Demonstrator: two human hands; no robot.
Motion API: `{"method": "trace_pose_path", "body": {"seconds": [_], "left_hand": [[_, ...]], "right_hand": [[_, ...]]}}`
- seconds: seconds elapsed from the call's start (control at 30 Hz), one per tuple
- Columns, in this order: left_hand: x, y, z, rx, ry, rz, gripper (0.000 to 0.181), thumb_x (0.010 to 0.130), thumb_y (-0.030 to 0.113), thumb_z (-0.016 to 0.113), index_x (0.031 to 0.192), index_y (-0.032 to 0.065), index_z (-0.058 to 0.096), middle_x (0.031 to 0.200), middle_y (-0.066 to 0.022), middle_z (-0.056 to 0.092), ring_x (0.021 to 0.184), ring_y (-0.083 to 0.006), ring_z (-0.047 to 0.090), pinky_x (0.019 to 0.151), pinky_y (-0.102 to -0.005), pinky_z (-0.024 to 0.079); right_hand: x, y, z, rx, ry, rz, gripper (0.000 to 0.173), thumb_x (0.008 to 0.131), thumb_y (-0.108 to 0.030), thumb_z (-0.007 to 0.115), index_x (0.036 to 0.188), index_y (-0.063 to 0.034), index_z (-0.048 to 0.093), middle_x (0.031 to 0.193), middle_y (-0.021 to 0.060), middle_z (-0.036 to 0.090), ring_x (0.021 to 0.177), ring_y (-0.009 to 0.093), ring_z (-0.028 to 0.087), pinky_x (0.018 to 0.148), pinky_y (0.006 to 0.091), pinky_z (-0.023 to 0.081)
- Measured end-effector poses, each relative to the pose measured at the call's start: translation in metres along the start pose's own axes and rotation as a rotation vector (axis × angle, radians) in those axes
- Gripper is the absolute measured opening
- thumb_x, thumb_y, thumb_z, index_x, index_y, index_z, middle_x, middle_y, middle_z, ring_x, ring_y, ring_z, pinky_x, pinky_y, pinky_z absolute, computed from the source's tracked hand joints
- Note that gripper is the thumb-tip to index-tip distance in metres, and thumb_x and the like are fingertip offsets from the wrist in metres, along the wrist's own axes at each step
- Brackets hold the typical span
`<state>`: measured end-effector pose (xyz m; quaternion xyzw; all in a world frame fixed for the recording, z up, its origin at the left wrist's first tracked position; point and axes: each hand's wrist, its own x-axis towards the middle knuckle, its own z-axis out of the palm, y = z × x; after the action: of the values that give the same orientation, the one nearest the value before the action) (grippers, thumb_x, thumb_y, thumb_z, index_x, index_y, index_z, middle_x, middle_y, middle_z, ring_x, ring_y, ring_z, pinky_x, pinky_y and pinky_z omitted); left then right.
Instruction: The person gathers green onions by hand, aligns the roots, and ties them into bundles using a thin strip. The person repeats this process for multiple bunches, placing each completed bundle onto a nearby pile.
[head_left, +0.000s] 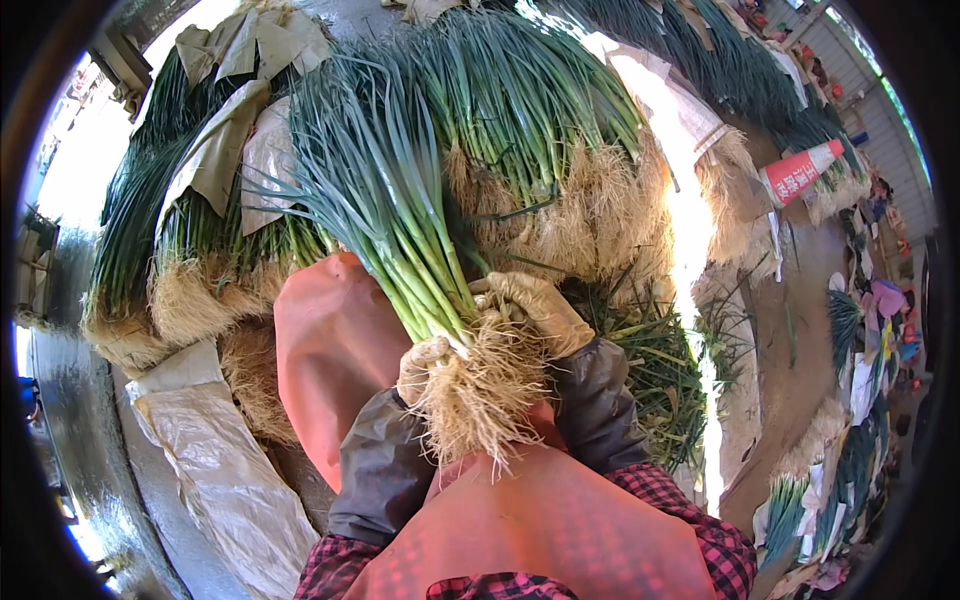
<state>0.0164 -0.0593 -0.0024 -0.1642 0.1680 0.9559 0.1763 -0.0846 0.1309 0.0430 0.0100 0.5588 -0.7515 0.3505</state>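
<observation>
A bunch of green onions (409, 262) with long green leaves and pale, tangled roots lies across my lap, roots towards me. My left hand (421, 367), in a light glove, grips the bunch from the left near the root end; roots partly cover its fingers. On the right, my right hand (536, 307), in a dirty yellowish glove, is curled against the stems and roots; its fingertips are partly hidden. An orange-red apron (525, 525) covers my front and knees. Beyond the bunch stands a thick row of more green onions (517, 97), their roots towards me.
Bundles of green onions (187, 232) partly covered by sacking stand at the left. Loose green trimmings (660, 375) lie beside my right arm. A woven plastic sheet (225, 457) is on the floor at the left. A red and white cone (801, 174) lies tilted at the right; several people are farther off.
</observation>
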Motion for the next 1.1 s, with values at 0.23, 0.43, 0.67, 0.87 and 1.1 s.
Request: {"method": "trace_pose_path", "body": {"seconds": [0.23, 0.43, 0.67, 0.87, 1.1], "left_hand": [[0.0, 0.002, 0.017, 0.126, -0.064, -0.104, 0.031, 0.089, 0.025, 0.062, 0.096, -0.0047, 0.067, 0.071, -0.0084, 0.066, 0.057, -0.0144, 0.061, 0.053, -0.0258, 0.05], [0.004, -0.001, -0.019, 0.034, -0.034, -0.043, 0.024, 0.085, 0.021, 0.063, 0.086, -0.0031, 0.067, 0.071, -0.0129, 0.067, 0.054, -0.0205, 0.061, 0.05, -0.0317, 0.051], [0.011, -0.016, 0.004, -0.19, -0.066, 0.086, 0.03, 0.082, 0.015, 0.063, 0.102, -0.0066, 0.064, 0.088, -0.0183, 0.069, 0.075, -0.0277, 0.067, 0.07, -0.0369, 0.057], [0.017, -0.011, -0.003, -0.107, -0.195, -0.103, 0.05, 0.08, 0.018, 0.066, 0.122, -0.0065, 0.053, 0.096, -0.0193, 0.068, 0.081, -0.0276, 0.067, 0.076, -0.0399, 0.056], [0.01, -0.015, 0.015, -0.176, -0.258, 0.02, 0.037, 0.084, 0.023, 0.064, 0.106, -0.0075, 0.062, 0.086, -0.0164, 0.068, 0.075, -0.0251, 0.067, 0.072, -0.038, 0.057]], "right_hand": [[0.01, -0.018, 0.014, -0.224, 0.193, -0.224, 0.021, 0.095, -0.017, 0.062, 0.102, 0.0026, 0.061, 0.084, 0.0026, 0.067, 0.061, 0.005, 0.055, 0.053, 0.0186, 0.043], [-0.038, -0.032, 0.021, -0.32, 0.513, -0.452, 0.037, 0.097, -0.038, 0.055, 0.113, -0.0052, 0.057, 0.096, 0.0094, 0.067, 0.069, 0.012, 0.065, 0.054, 0.0251, 0.055], [-0.105, -0.016, -0.098, -0.032, 0.945, -0.832, 0.027, 0.1, -0.029, 0.051, 0.1, -0.0044, 0.06, 0.079, 0.0037, 0.06, 0.077, 0.016, 0.065, 0.069, 0.0321, 0.056], [-0.061, 0.004, -0.023, 0.21, 0.561, -0.666, 0.022, 0.101, -0.023, 0.051, 0.099, -0.0043, 0.062, 0.081, 0.0041, 0.062, 0.065, 0.009, 0.055, 0.066, 0.03, 0.057], [-0.064, 0.027, 0.012, 0.33, 0.313, -0.396, 0.026, 0.103, -0.026, 0.047, 0.108, -0.0034, 0.059, 0.09, 0.0031, 0.061, 0.07, 0.011, 0.056, 0.066, 0.0244, 0.045]]}}
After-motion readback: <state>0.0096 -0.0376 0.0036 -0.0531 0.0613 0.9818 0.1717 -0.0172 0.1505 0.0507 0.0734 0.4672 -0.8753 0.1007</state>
